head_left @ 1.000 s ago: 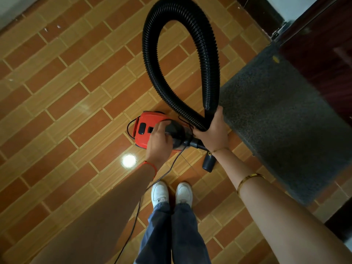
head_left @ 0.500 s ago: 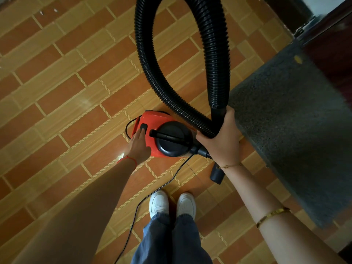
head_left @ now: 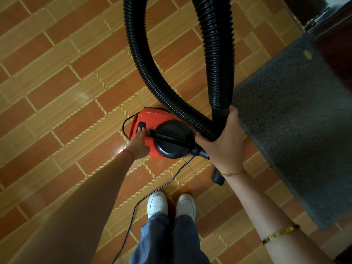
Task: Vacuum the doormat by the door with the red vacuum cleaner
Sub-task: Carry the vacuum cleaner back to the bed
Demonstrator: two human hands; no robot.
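The red vacuum cleaner [head_left: 152, 119] with a black round lid and handle sits on the tiled floor just ahead of my feet. My left hand [head_left: 139, 142] reaches down to it and a fingertip presses the black button [head_left: 141, 126] on its red top. My right hand [head_left: 226, 141] grips the smooth black end of the ribbed hose [head_left: 221, 60], which loops up out of view and back to the cleaner. The nozzle tip [head_left: 217, 178] pokes out below my wrist. The dark grey doormat [head_left: 297, 119] lies to the right, beside the door.
A thin black power cord [head_left: 152, 193] runs from the cleaner past my white shoes [head_left: 171, 204] toward the bottom edge. The dark red door [head_left: 337, 44] and its metal threshold stand at the upper right. A small yellow speck [head_left: 307, 54] lies on the mat's far corner.
My left hand left the cleaner's handle and moved onto the black button on its top. The view dropped closer to the cleaner. My right hand kept its grip on the hose.
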